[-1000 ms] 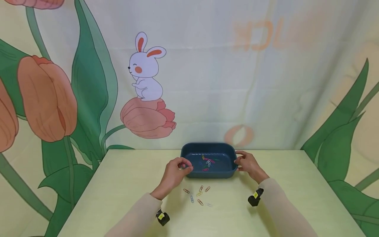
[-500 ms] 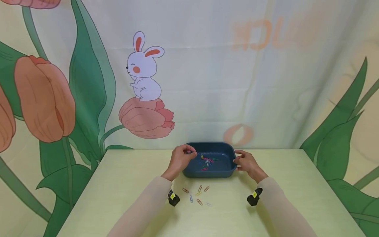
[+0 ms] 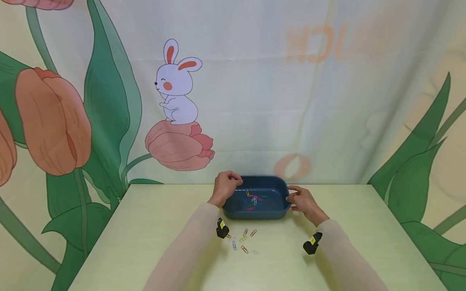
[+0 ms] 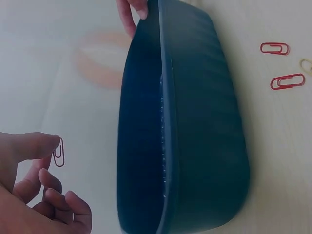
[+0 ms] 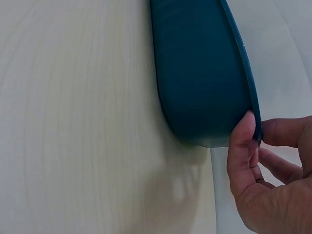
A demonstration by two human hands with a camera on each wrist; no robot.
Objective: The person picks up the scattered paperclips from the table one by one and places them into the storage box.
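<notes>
A dark blue rectangular bin [image 3: 255, 215] stands at the back of the table with several coloured paper clips [image 3: 255, 201] on its floor. Thumb and fingertips of my left hand [image 3: 225, 188] pinch a reddish paper clip [image 4: 59, 155]; the left wrist view shows it hanging from them. In the head view, that hand is at the bin's left back corner. Beyond the bin's right end, my right hand [image 3: 306, 204] grips its rim between thumb and fingers, as the right wrist view [image 5: 258, 170] confirms.
Several loose paper clips, among them a red one [image 3: 244, 249] and a blue one [image 3: 234, 245], lie in front of the bin on the pale wood table [image 3: 276, 270]. A printed curtain [image 3: 247, 121] hangs right behind the table's back edge.
My left hand has moved back and slightly right, from the bin's front left to its left back corner. My right hand has stayed on the bin's right end.
</notes>
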